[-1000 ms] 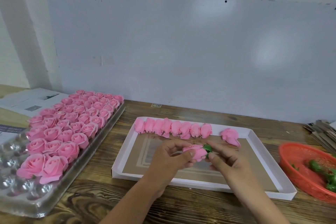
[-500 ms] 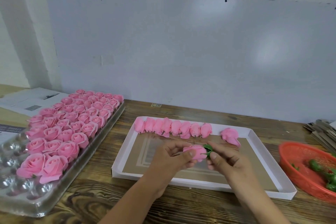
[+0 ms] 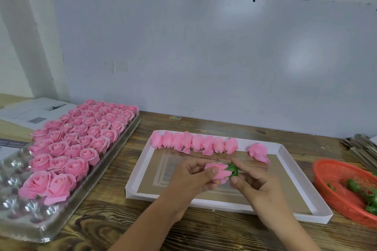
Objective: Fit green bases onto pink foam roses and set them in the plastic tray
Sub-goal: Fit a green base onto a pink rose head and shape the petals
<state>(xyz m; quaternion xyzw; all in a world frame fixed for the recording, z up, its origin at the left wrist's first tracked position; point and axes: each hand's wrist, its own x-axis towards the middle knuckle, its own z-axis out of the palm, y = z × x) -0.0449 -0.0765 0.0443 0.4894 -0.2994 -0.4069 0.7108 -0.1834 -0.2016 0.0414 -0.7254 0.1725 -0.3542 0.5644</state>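
The left hand is still pinching the rose while the right hand keeps pinching the green base on, nearly seated

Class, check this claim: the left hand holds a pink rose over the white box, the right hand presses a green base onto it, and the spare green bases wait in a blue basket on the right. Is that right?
Not quite: the basket is red, not blue, as the head view shows. The rest stands: the left hand holds the rose over the white box, the right hand presses the green base on, and spare bases lie in that basket.
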